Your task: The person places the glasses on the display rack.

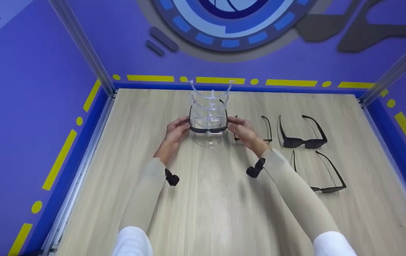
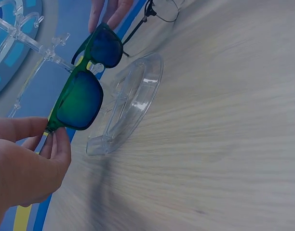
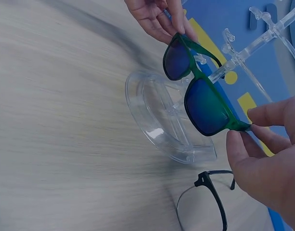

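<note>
Sunglasses point(image 2: 80, 100) with a green frame and blue-green lenses sit level at the lowest tier of a clear plastic display stand point(image 1: 208, 143), lenses facing me. My left hand point(image 1: 176, 134) pinches one hinge corner between thumb and fingers. At the opposite corner my right hand point(image 1: 246, 133) does the same, as the right wrist view shows. Both temples run back along the sides of the stand. Whether the bridge rests fully on the stand's nose peg is hard to tell. The upper tiers of the stand carry no glasses.
Clear-lensed glasses point(image 1: 267, 129) lie just right of the stand, partly behind my right hand. Further right are thick black sunglasses point(image 1: 306, 143), with another dark pair point(image 1: 332, 189) nearer me, partly behind my right forearm. Blue printed panels point(image 1: 117, 53) enclose the wooden table point(image 1: 203, 213).
</note>
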Available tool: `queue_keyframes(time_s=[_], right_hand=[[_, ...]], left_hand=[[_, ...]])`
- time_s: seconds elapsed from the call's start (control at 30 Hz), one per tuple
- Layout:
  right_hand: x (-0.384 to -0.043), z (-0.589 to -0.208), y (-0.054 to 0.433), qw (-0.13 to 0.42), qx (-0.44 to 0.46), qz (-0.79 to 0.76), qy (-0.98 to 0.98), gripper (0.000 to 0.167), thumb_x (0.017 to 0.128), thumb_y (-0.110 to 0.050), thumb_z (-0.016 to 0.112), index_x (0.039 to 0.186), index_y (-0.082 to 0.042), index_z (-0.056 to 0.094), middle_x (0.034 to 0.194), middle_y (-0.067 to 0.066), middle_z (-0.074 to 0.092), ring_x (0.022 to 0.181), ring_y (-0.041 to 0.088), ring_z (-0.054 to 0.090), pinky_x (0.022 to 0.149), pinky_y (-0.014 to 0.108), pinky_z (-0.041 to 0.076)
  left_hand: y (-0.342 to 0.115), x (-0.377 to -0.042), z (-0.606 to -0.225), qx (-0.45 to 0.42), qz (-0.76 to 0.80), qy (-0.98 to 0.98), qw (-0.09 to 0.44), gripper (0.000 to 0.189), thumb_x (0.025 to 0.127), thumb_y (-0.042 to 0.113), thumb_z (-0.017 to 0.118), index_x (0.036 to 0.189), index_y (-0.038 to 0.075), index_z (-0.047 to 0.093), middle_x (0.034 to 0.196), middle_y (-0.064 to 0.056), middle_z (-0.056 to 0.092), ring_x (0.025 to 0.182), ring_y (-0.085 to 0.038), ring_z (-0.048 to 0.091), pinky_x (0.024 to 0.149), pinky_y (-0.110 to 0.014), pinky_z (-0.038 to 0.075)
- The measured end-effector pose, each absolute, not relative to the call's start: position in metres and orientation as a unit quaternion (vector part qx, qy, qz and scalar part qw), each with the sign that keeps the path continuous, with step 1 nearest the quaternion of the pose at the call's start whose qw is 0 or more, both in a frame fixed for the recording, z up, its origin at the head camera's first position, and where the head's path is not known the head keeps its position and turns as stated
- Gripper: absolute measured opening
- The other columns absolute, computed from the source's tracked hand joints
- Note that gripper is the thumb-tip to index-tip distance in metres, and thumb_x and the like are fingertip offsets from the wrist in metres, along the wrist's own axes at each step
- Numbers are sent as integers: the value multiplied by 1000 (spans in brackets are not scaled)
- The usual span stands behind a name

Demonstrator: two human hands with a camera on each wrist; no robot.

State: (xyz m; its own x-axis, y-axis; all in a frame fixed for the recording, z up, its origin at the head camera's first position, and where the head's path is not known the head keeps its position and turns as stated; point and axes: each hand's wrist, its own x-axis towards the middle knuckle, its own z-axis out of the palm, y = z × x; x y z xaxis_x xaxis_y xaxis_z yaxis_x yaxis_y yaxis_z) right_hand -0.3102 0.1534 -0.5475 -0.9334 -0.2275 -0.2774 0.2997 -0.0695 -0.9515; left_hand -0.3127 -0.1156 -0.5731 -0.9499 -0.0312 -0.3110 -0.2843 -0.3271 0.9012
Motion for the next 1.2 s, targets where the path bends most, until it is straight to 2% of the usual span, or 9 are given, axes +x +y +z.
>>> queue_keyframes(time_s=[0.2, 0.37, 0.53, 0.6, 0.83, 1.2], right_hand=[[-311, -546, 151, 180, 31, -720, 669, 51, 101, 5, 43, 150, 14, 34, 156, 30, 38, 148, 38, 39, 125, 39, 33], [-311, -544, 151, 189, 17, -700, 688, 53, 101, 3, 43, 151, 14, 32, 158, 31, 35, 150, 39, 36, 126, 41, 31], [-312, -544, 154, 199, 9, -689, 697, 54, 102, 0, 42, 153, 12, 30, 161, 29, 32, 152, 39, 33, 127, 42, 29], [-312, -544, 155, 204, 15, -691, 694, 53, 103, 0, 41, 153, 12, 30, 162, 29, 31, 153, 38, 32, 127, 42, 29], [-314, -545, 155, 206, 21, -705, 678, 52, 103, 2, 40, 152, 14, 30, 160, 31, 33, 152, 39, 32, 126, 41, 30], [-313, -542, 154, 206, 27, -699, 684, 51, 105, -1, 39, 153, 13, 30, 160, 30, 34, 152, 38, 33, 126, 40, 31]], left_hand=[[-115, -315, -574, -147, 790, 589, 85, 43, 95, -9, 59, 137, -2, 60, 144, -20, 59, 124, -25, 59, 116, -45, 45], [-113, -315, -574, -147, 783, 600, 77, 41, 95, -9, 59, 136, -2, 61, 142, -21, 60, 121, -24, 61, 115, -46, 45], [-111, -315, -574, -152, 772, 614, 67, 41, 95, -9, 61, 135, -2, 63, 140, -23, 61, 102, -15, 64, 112, -48, 46], [-111, -315, -574, -150, 771, 615, 67, 40, 94, -9, 62, 134, -1, 63, 138, -24, 62, 99, -14, 64, 112, -47, 47], [-112, -313, -575, -153, 774, 610, 67, 40, 94, -9, 63, 133, -2, 63, 137, -23, 63, 110, -20, 65, 113, -47, 47], [-112, -312, -575, -162, 772, 610, 74, 41, 94, -8, 63, 134, 1, 64, 136, -21, 64, 107, -18, 65, 114, -48, 46]])
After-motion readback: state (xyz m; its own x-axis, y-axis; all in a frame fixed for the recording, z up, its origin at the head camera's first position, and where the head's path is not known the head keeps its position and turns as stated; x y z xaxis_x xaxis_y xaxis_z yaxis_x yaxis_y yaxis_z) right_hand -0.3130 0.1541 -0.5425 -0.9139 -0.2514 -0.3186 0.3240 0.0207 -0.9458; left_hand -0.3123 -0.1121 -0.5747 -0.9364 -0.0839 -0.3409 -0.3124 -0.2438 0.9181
